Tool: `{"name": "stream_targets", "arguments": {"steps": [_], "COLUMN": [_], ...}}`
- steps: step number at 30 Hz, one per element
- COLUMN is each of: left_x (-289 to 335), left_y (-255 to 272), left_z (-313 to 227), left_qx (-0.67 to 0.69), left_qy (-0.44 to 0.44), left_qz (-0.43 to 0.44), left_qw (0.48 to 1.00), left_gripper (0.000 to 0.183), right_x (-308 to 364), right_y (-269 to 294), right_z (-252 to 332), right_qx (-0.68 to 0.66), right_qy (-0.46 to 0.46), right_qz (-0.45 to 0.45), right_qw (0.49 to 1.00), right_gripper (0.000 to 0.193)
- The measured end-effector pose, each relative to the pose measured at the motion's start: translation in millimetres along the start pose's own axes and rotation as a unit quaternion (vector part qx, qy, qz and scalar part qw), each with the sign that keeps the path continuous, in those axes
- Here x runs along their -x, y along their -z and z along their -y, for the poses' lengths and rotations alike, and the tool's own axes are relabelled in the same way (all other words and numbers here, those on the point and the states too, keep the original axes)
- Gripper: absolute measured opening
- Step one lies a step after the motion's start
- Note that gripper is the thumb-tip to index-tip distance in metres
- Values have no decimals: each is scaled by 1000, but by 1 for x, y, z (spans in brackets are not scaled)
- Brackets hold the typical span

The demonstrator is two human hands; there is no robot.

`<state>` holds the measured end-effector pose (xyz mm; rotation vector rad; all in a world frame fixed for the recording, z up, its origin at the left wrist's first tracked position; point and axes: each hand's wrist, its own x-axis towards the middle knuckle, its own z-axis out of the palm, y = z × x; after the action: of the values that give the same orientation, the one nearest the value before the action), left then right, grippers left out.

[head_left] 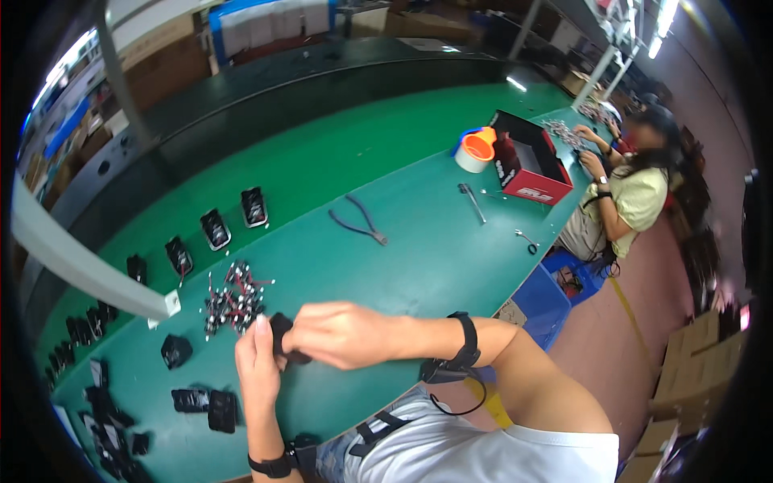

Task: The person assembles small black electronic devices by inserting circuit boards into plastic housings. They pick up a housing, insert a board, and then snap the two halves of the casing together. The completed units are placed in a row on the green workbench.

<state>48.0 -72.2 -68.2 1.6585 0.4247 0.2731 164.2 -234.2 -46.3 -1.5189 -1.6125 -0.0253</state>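
Head view, black part point(280, 324) between hands point(338, 334), both grasping it, wire pile point(236, 299) near.

Near the front edge of the green bench point(435, 282), the bare left hand point(258, 362) and bare right hand point(342, 333) pinch close together. The right elbow point(509, 340) bends.

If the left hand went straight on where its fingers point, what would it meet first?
Likely the pile of small wired parts just beyond the left hand, though the hand's height is unclear and it might pass over.
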Motion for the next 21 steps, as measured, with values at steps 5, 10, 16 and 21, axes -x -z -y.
{"name": "stream_targets", "arguments": {"steps": [5, 10, 16, 21], "left_x": [-2, -5, -1, -2], "left_y": [-4, 6, 6, 1], "left_z": [5, 1, 0, -2], "left_qx": [38, 88, 99, 142], "left_qy": [34, 27, 23, 45], "left_qz": [-10, -30, 2, 6], "left_qw": [999, 995, 995, 989], "left_gripper": [58, 58, 58, 56], "right_x": [8, 2, 4, 0], "right_y": [-6, 2, -2, -4], "right_z": [-5, 0, 3, -1], "right_qx": [-121, -98, -25, -62], "right_qy": [-95, -28, -27, -45], "right_qz": [-31, -31, -25, -33], "right_qw": [988, 994, 999, 997], "right_gripper": [27, 39, 36, 33]}}
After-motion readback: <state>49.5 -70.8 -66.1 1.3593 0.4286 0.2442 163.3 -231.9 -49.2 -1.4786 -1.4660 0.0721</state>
